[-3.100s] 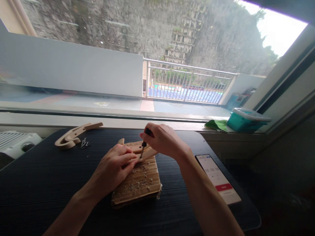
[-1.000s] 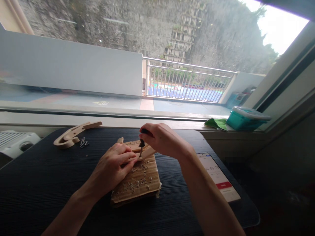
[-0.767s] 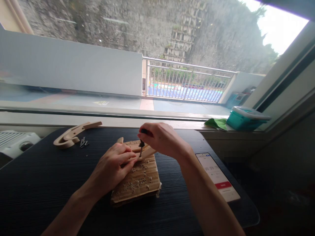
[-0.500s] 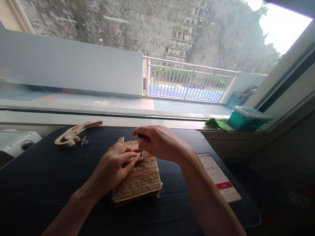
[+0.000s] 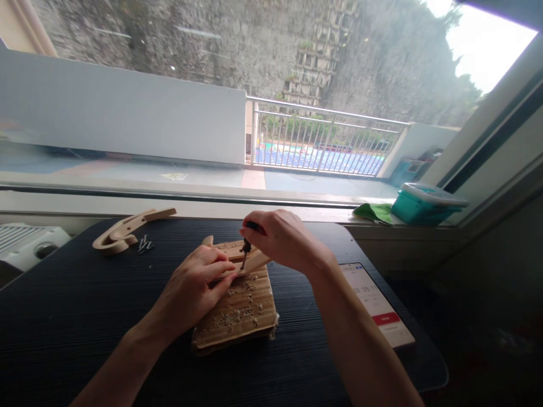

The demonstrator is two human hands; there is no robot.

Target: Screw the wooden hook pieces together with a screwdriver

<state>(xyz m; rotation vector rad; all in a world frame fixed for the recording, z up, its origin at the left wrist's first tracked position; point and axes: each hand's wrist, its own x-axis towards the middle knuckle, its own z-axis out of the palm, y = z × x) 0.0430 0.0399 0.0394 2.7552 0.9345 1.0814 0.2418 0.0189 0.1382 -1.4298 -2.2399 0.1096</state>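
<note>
A black-handled screwdriver (image 5: 246, 247) is in my right hand (image 5: 285, 237), the fingers closed round its handle. It leans slightly, with its tip at the upper face of a pale wooden piece (image 5: 255, 261). My left hand (image 5: 200, 277) is closed on that piece, its fingertips beside the screwdriver's tip, holding it down on a corrugated cardboard pad (image 5: 241, 316). The pad's surface is pitted with many small holes. The left part of the wooden piece is hidden under my left fingers. Whether a screw sits under the tip I cannot tell.
Curved wooden pieces (image 5: 116, 236) and several loose screws (image 5: 145, 244) lie at the back left of the dark table (image 5: 314, 339). A phone (image 5: 379, 305) showing a timer lies at the right. On the sill are a green cloth (image 5: 373, 212) and a teal box (image 5: 424, 208).
My right hand has lifted slightly and shifted right, and the screwdriver now leans, showing more of its shaft and the wooden piece. My left hand has stayed in place.
</note>
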